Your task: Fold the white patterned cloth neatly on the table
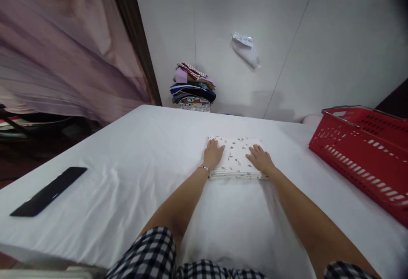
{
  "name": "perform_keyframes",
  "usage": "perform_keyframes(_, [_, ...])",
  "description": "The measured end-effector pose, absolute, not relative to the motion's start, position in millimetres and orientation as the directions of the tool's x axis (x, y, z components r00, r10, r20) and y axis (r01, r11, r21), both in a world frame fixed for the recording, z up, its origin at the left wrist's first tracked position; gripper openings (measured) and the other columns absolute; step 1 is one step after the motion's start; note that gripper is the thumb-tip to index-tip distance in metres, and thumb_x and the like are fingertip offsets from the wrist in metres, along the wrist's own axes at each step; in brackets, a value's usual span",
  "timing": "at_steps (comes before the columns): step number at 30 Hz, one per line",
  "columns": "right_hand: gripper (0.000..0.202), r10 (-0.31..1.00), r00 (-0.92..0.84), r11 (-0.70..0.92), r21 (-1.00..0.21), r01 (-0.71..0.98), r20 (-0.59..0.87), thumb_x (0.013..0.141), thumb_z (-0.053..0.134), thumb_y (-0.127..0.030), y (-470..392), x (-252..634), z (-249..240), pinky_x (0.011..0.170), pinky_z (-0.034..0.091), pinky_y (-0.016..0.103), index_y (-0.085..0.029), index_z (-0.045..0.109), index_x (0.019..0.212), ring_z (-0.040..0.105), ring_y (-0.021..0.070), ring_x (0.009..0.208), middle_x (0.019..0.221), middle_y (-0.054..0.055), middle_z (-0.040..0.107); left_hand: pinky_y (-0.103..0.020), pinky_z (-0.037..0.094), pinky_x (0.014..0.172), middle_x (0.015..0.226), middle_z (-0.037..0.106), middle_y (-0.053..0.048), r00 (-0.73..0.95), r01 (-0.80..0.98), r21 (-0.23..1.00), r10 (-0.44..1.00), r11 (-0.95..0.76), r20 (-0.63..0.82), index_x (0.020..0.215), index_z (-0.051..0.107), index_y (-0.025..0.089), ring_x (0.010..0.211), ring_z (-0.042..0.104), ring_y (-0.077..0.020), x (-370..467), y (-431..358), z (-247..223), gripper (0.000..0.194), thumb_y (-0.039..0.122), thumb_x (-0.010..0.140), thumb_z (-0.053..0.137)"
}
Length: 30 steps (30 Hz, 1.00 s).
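Observation:
A folded white cloth [237, 153] with small dark and yellowish prints lies in several layers on the white-covered table [127, 151]. My left hand [213, 153] rests flat on its left side, fingers stretched out. On the right side of the cloth lies my right hand [260, 160], palm down with the fingers spread. Neither hand grips anything. Below the cloth, towards me, a sheer whitish sheet or bag [234, 219] seems to cover the table; I cannot tell which it is.
A red plastic basket [360, 143] stands at the table's right. On the left lies a flat black object [49, 192]. Behind the far edge rises a stack of folded clothes [194, 85] against the wall. A plastic pouch [246, 50] hangs there. Pinkish curtain [63, 45] drapes at left.

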State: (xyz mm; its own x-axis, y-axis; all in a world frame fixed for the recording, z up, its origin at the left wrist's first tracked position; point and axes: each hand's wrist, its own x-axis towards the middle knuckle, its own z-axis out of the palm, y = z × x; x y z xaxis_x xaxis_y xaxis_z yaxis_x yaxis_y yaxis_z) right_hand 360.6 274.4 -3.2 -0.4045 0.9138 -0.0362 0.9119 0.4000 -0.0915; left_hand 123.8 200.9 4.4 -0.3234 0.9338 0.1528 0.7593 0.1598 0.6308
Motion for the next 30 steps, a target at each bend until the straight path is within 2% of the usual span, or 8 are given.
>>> perform_keyframes(6, [0.053, 0.914, -0.404, 0.402, -0.050, 0.914, -0.046, 0.093, 0.026, -0.047, 272.4, 362.6, 1.7, 0.106, 0.023, 0.050, -0.023, 0.035, 0.139, 0.015, 0.0243, 0.140, 0.152, 0.007, 0.021, -0.030, 0.043, 0.085, 0.112, 0.064, -0.010, -0.561, 0.443, 0.872, 0.823, 0.210, 0.086, 0.111, 0.058, 0.017, 0.097, 0.060, -0.0193, 98.7, 179.2, -1.9, 0.033, 0.034, 0.087, 0.044])
perform_keyframes(9, [0.050, 0.909, -0.404, 0.402, -0.039, 0.915, -0.098, 0.091, 0.034, -0.046, 278.1, 359.8, 15.4, 0.102, 0.029, 0.049, -0.022, 0.043, 0.134, 0.023, 0.0266, 0.137, 0.149, 0.010, 0.030, -0.027, 0.043, 0.079, 0.095, 0.069, -0.005, -0.517, 0.430, 0.883, 0.853, 0.189, 0.069, 0.093, 0.065, 0.020, 0.087, 0.061, -0.0169, 90.8, 172.4, -3.4, 0.025, 0.030, 0.087, 0.043])
perform_keyframes(12, [0.038, 0.918, -0.396, 0.394, -0.086, 0.915, -0.015, 0.087, 0.043, -0.040, 281.7, 337.0, 36.8, 0.096, 0.036, 0.042, -0.020, 0.060, 0.115, 0.043, 0.0282, 0.124, 0.133, 0.012, 0.051, -0.026, 0.042, 0.076, 0.094, 0.070, -0.003, -0.490, 0.460, 0.862, 0.871, 0.213, 0.046, 0.089, 0.067, 0.022, 0.087, 0.061, -0.0163, 87.4, 173.7, -0.7, 0.021, 0.025, 0.084, 0.047])
perform_keyframes(16, [0.031, 0.898, -0.439, 0.399, -0.415, 0.817, 0.000, 0.087, 0.042, -0.037, 271.6, 268.3, 53.8, 0.070, 0.045, 0.025, -0.019, 0.066, 0.096, 0.064, 0.0174, 0.082, 0.093, 0.006, 0.070, -0.026, 0.042, 0.074, 0.097, 0.069, -0.003, -0.478, 0.510, 0.820, 0.878, 0.259, 0.020, 0.086, 0.068, 0.023, 0.088, 0.060, -0.0162, 85.1, 177.1, 4.2, 0.018, 0.026, 0.082, 0.051])
perform_keyframes(18, [0.032, 0.877, -0.473, 0.371, -0.505, 0.779, -0.085, 0.086, 0.044, -0.042, 263.8, 230.3, 53.7, 0.058, 0.043, 0.022, -0.018, 0.066, 0.089, 0.062, 0.0140, 0.064, 0.078, 0.004, 0.070, -0.026, 0.042, 0.074, 0.098, 0.068, -0.003, -0.472, 0.532, 0.803, 0.882, 0.270, 0.016, 0.085, 0.068, 0.023, 0.088, 0.059, -0.0160, 83.7, 177.4, 5.6, 0.017, 0.027, 0.081, 0.052])
perform_keyframes(21, [0.034, 0.870, -0.488, 0.424, -0.399, 0.813, -0.069, 0.081, 0.052, -0.048, 257.7, 191.3, 48.6, 0.056, 0.039, 0.022, -0.017, 0.065, 0.078, 0.060, 0.0148, 0.061, 0.062, 0.003, 0.066, -0.026, 0.042, 0.073, 0.098, 0.068, -0.002, -0.433, 0.561, 0.785, 0.901, 0.262, 0.008, 0.087, 0.069, 0.024, 0.088, 0.060, -0.0165, 80.6, 177.3, 6.6, 0.019, 0.029, 0.081, 0.052])
perform_keyframes(24, [0.024, 0.874, -0.477, 0.422, -0.346, 0.838, -0.088, 0.078, 0.056, -0.039, 259.8, 181.6, 43.1, 0.056, 0.039, 0.022, -0.016, 0.063, 0.072, 0.060, 0.0152, 0.061, 0.056, 0.002, 0.063, -0.025, 0.041, 0.070, 0.095, 0.069, -0.003, -0.389, 0.572, 0.777, 0.921, 0.263, -0.025, 0.085, 0.071, 0.025, 0.086, 0.060, -0.0169, 77.3, 178.8, 7.3, 0.021, 0.032, 0.081, 0.052])
perform_keyframes(30, [0.013, 0.870, -0.453, 0.198, -0.705, 0.681, -0.193, 0.083, 0.052, -0.027, 259.2, 199.7, 35.8, 0.043, 0.036, 0.017, -0.017, 0.057, 0.076, 0.054, 0.0097, 0.044, 0.048, -0.004, 0.055, -0.026, 0.039, 0.064, 0.083, 0.070, -0.007, -0.414, 0.534, 0.799, 0.910, 0.276, -0.038, 0.074, 0.071, 0.021, 0.079, 0.061, -0.0180, 78.2, 183.1, 8.2, 0.028, 0.037, 0.082, 0.049])
